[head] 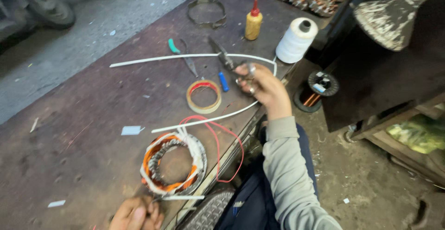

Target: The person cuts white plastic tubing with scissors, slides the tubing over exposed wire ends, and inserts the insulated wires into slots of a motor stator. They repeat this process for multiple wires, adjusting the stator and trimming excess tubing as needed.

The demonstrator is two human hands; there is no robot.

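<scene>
Head view: at the desk's (92, 95) near edge lies a motor stator (174, 163), its orange-insulated windings partly bound with white sleeving, red leads loose. The right hand (259, 84) closes on scissors (227, 59) beside the long white sleeve (194, 56); the left hand (136, 214) curls near the stator, its grip unclear. Lacing looks unfinished.
</scene>
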